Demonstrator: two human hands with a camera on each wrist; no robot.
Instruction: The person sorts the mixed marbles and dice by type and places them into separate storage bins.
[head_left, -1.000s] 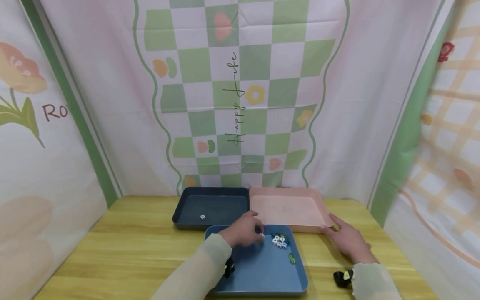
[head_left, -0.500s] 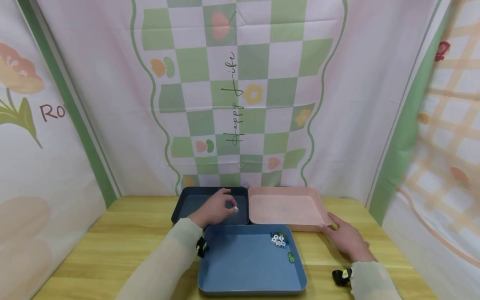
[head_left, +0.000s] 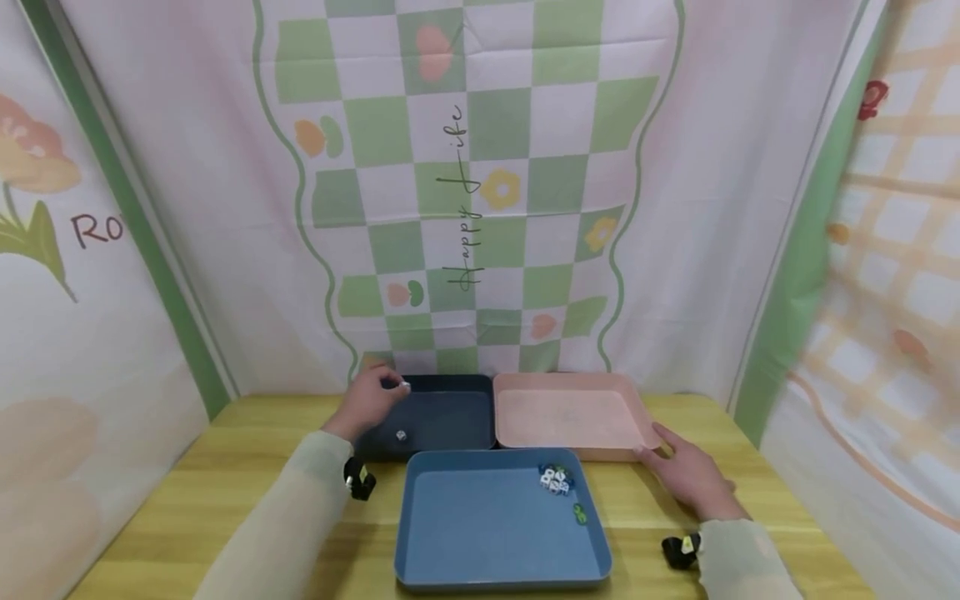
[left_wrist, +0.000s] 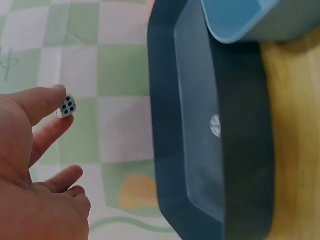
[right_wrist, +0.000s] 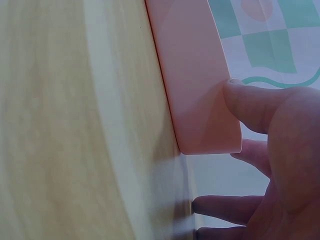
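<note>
A white die with blue pips (left_wrist: 67,106) is pinched between the thumb and index finger of my left hand (head_left: 369,404), held above the left end of the dark navy tray (head_left: 450,417). On that tray's floor lies another white die (head_left: 401,435), also partly visible past the rim in the left wrist view. My right hand (head_left: 692,475) holds the near right corner of the pink tray (head_left: 570,412), thumb on the front rim and index finger against the side. Its other fingers reach down beside the tray.
A blue tray (head_left: 487,525) stands in front of the other two. Several white dice (head_left: 556,479) cluster at its far right, with darker pieces among them and small green pieces (head_left: 580,514) nearer. The wooden table (head_left: 195,500) meets a patterned curtain (head_left: 495,250) behind.
From over the blue tray, my left hand has moved left and away to the dark tray's left end, carrying the die. My right hand stays at the pink tray's corner.
</note>
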